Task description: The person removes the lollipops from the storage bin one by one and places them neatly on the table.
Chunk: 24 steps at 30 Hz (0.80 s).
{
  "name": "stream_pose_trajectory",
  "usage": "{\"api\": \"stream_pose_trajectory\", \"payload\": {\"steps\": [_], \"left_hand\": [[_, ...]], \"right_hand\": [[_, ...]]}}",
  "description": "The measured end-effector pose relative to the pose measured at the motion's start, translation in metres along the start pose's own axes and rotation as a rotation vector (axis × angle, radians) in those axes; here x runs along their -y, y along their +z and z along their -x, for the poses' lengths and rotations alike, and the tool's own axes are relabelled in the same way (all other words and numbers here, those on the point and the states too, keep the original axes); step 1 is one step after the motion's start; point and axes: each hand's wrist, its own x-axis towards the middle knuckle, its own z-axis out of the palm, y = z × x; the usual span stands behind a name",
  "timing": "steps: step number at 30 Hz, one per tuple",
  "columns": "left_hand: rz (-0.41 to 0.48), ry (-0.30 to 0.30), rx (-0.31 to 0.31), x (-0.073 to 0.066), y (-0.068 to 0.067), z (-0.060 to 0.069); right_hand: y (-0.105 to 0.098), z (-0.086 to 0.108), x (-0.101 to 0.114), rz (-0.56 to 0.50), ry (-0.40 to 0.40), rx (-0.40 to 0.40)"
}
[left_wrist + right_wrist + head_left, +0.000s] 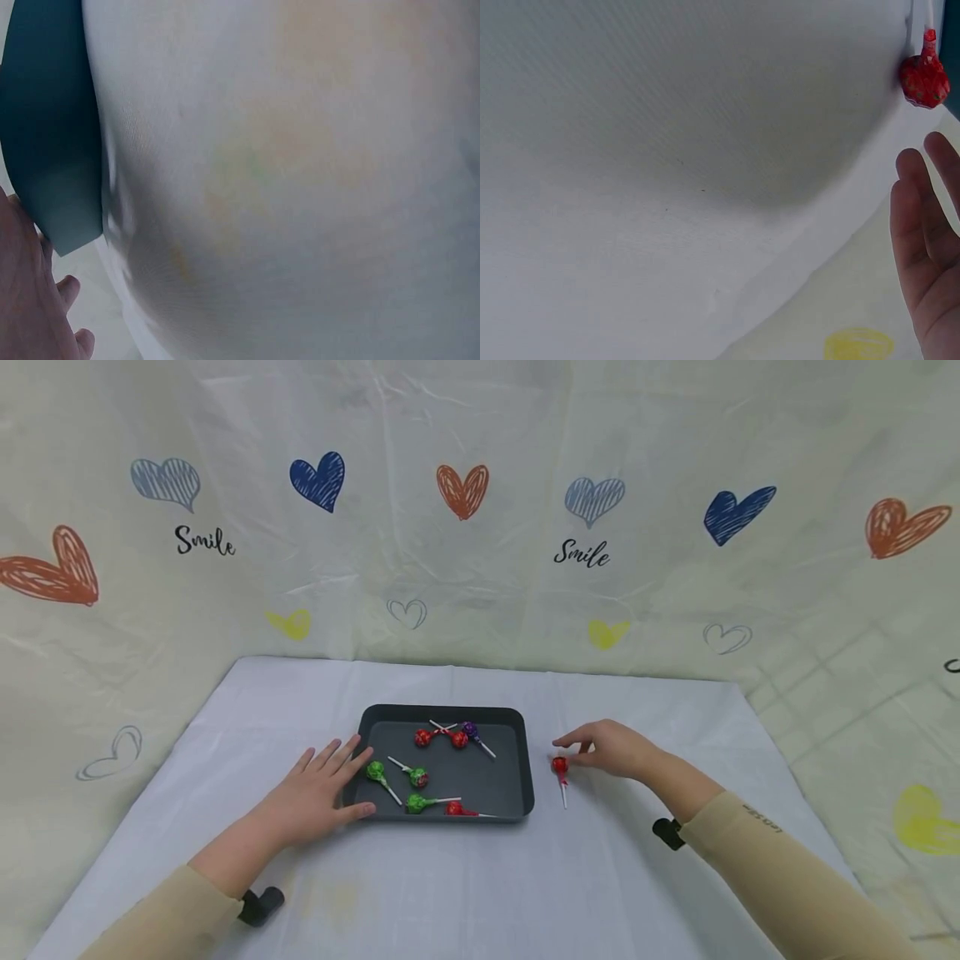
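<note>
My left hand (303, 802) lies spread over the left rim of a dark grey tray (465, 777), fingers straight; part of it shows beside the tray's side (52, 112) in the left wrist view. A red lollipop (560, 765) rests on the white cloth just right of the tray, its stick towards me. My right hand (615, 749) is beside its head, thumb and forefinger apart. In the right wrist view, a gap shows between the relaxed fingers of that hand (934, 247) and the red lollipop (924, 81). Whether the thumb touches it cannot be told.
Inside the tray, green lollipops (417, 777) lie at the left and front, a red one (454, 808) along the front wall, and two red ones (423, 737) with a purple one (470, 729) near the back. Behind the table (465, 893) hangs a heart-patterned sheet (495, 593).
</note>
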Motion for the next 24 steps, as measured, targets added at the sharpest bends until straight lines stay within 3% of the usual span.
{"api": "stream_pose_trajectory", "payload": {"steps": [12,24], "left_hand": [[-0.003,0.005,-0.008,-0.001,-0.001,0.001],[-0.007,0.000,0.000,0.002,0.002,0.000]], "right_hand": [[-0.011,-0.008,0.012,-0.045,-0.033,0.017],[-0.011,-0.035,0.052,-0.072,-0.096,0.107]]}}
